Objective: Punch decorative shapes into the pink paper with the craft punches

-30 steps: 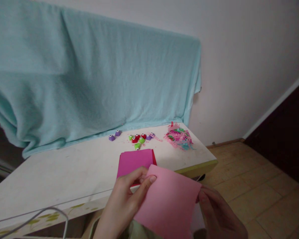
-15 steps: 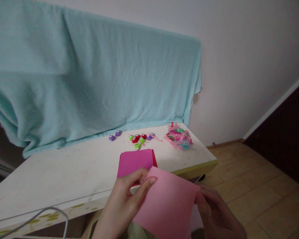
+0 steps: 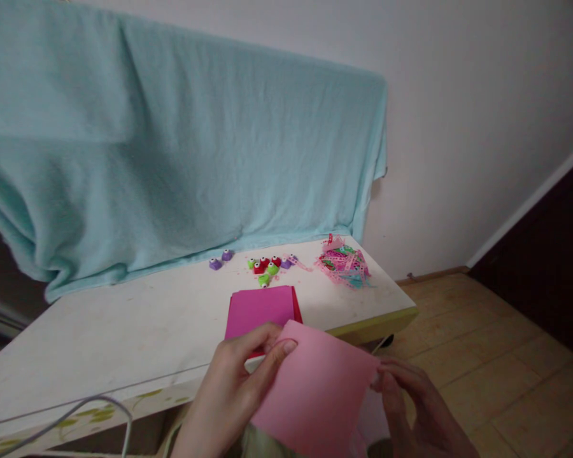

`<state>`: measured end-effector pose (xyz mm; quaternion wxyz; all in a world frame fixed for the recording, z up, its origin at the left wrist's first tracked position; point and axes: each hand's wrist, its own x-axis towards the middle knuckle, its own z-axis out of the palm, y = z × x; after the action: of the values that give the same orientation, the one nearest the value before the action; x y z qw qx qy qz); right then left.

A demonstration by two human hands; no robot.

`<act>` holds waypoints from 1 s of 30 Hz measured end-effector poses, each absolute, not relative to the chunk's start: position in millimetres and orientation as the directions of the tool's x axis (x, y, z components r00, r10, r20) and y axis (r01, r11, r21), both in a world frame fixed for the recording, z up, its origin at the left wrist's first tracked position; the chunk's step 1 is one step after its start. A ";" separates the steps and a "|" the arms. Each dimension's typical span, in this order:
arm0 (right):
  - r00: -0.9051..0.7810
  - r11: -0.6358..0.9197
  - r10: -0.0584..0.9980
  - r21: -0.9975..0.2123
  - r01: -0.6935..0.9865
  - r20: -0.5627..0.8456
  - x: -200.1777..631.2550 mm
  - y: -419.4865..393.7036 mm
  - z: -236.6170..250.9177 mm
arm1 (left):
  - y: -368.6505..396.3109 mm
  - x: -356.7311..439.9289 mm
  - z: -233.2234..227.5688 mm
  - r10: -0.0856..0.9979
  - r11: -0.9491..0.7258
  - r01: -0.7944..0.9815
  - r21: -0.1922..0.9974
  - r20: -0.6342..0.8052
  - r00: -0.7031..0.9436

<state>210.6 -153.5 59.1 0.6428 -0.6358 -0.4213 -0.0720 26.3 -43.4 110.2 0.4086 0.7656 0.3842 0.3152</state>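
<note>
A pink sheet of paper (image 3: 319,388) is held up in front of the table's near edge, tilted toward me. My left hand (image 3: 241,381) is closed on its left upper part, thumb lying on top and the fingers behind. At the right corner my right hand (image 3: 415,401) is closed, with thumb and forefinger pinching the paper's edge. A paler sheet or flap (image 3: 375,413) shows below that corner; whether it belongs to the same sheet I cannot tell. Just past my left hand lies a stack of magenta paper (image 3: 262,308), with red paper (image 3: 297,305) peeking out along its right side.
Several small purple, red and green folded pieces with eyes (image 3: 270,264) sit toward the back of the white table (image 3: 124,337). At the right lies a heap of colourful paper strips (image 3: 344,264). A light-blue cloth (image 3: 195,140) hangs behind. A grey cable (image 3: 100,399) loops at front left.
My right thumb and fingers have shifted slightly at the paper's right corner, and the pink sheet has moved a little left. The things on the table look unchanged.
</note>
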 end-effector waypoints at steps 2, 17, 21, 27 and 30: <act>0.616 0.144 0.469 -0.743 0.653 0.633 210.6 -154.4 58.7 | -43.5 26.1 110.3 0.847 -0.368 0.341 0.865 0.160 0.506; 0.630 0.051 0.453 -0.723 0.688 0.631 204.1 -152.5 65.2 | -44.4 27.0 110.7 0.845 -0.364 0.329 0.871 0.160 0.510; 0.573 0.065 0.469 -0.674 0.736 0.672 207.6 -152.5 64.3 | -44.2 26.9 111.0 0.840 -0.373 0.316 0.872 0.173 0.514; 0.482 0.041 0.464 -0.562 0.826 0.743 211.0 -138.4 61.6 | -47.5 27.8 115.0 0.843 -0.343 0.286 0.895 0.158 0.515; 0.442 -0.003 0.445 -0.493 0.870 0.778 216.1 -126.6 55.7 | -48.5 22.5 117.3 0.859 -0.349 0.287 0.892 0.182 0.479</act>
<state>216.1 -126.6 55.7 0.5125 -0.6772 -0.4857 -0.2071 22.5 -48.5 117.3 0.4232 0.7486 0.3827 0.3378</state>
